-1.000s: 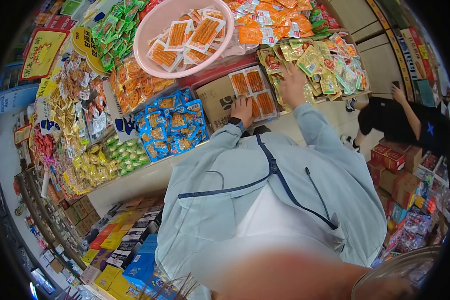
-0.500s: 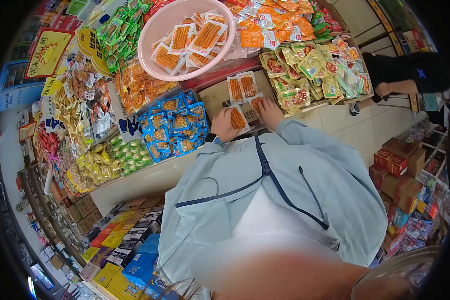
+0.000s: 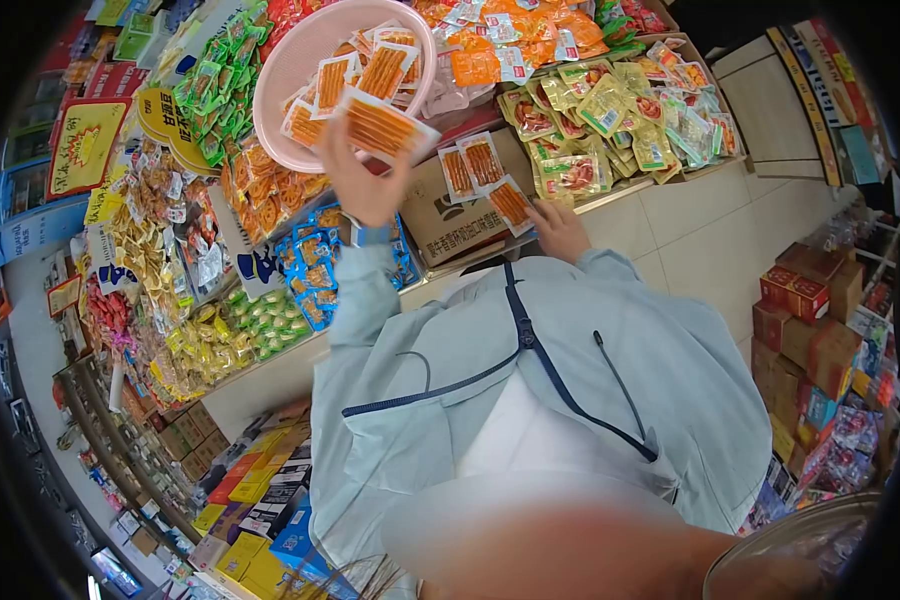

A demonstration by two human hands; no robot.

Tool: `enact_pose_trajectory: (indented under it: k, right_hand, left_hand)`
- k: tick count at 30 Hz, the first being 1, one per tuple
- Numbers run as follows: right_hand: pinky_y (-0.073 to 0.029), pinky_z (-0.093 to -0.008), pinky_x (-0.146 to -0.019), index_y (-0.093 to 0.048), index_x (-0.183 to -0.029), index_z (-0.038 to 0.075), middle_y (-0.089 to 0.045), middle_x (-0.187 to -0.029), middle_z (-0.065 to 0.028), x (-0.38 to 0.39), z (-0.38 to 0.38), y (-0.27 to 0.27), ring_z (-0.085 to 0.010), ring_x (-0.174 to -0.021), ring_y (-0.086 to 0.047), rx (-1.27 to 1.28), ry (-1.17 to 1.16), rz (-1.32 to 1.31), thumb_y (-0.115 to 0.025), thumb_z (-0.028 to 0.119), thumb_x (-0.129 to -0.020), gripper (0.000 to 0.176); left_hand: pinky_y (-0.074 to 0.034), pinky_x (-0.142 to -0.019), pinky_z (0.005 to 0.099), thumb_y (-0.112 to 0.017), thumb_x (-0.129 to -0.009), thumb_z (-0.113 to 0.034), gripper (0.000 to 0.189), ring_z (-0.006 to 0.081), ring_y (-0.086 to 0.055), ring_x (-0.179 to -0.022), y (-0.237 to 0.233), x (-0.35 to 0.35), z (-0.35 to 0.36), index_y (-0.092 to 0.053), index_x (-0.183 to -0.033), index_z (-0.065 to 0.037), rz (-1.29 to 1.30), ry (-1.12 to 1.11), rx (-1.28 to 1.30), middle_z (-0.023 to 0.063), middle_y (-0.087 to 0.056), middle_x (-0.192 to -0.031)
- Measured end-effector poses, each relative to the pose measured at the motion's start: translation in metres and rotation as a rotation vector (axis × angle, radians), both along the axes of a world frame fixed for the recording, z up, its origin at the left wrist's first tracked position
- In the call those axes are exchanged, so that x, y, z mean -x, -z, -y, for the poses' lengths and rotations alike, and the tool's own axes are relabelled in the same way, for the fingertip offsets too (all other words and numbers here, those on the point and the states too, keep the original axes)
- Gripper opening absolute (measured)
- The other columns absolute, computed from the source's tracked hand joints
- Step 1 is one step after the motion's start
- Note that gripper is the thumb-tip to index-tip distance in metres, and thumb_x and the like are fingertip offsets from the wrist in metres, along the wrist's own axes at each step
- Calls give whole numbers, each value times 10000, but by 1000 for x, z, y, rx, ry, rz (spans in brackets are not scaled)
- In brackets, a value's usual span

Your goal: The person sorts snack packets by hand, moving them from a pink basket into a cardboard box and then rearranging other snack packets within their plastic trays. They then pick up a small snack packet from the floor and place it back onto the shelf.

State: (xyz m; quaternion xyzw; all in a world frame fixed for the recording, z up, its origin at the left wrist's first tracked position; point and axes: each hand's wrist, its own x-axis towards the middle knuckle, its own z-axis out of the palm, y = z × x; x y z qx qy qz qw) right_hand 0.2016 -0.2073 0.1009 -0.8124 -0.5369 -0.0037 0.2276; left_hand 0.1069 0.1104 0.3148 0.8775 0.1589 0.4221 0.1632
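My left hand (image 3: 370,185), with a watch on its wrist, is raised beside the pink basin (image 3: 266,105). It pinches a flat clear packet of orange-brown snack sticks (image 3: 382,128), tilted and slightly blurred. Similar packets (image 3: 388,70) lie heaped in the basin. Lower right, my right hand (image 3: 562,232) has its fingers closed at the edge of another stick packet (image 3: 511,206), which rests on a cardboard box (image 3: 450,222). Two more stick packets (image 3: 478,160) lie side by side just behind that one.
Yellow snack packets (image 3: 600,115) fill a compartment on the right, with orange packets (image 3: 530,40) behind. Blue packets (image 3: 315,270) and green ones (image 3: 225,85) lie left. Stacked cartons (image 3: 810,310) stand on the floor at right, and colourful boxes (image 3: 260,500) lower left.
My left hand has lifted a stick packet off the cardboard box and carried it up and left to the basin. My right hand stays low by its packet. The person in black has left the view.
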Motion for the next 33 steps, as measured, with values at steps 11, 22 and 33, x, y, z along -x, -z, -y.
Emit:
enact_pose_trajectory:
  k: [11, 22, 33]
  right_hand:
    - [-353, -429, -1019, -506, -1321, 161, -427, -1391, -76, -7, -2, -15, -288, -1215, -451, 130, 52, -24, -553, 69, -768, 562]
    - [-374, -433, -991, -479, -1332, 116, -415, -1405, -114, -5, -23, -27, -290, -1238, -433, 137, -260, 63, -542, 117, -815, 521]
    - [-327, -436, -1035, -486, -1299, 40, -492, -1340, -176, -6, -65, -11, -301, -1283, -422, 225, -149, 329, -484, 244, -883, 463]
  left_hand:
    - [-434, -946, 461, -781, -670, -308, 825, 401, -505, -1134, -14, -54, -129, -404, -1330, 13, -442, -144, 12, 252, -471, -1248]
    - [-443, -968, 412, -616, -851, -432, 681, 371, -587, -1101, 55, -55, -191, -431, -1370, -32, -780, -100, 147, 246, -556, -1252]
    - [-455, -907, 458, -622, -711, -20, 366, 357, -565, -1075, -5, -17, 4, -589, -1074, -43, -270, 157, -215, 166, -617, -1095]
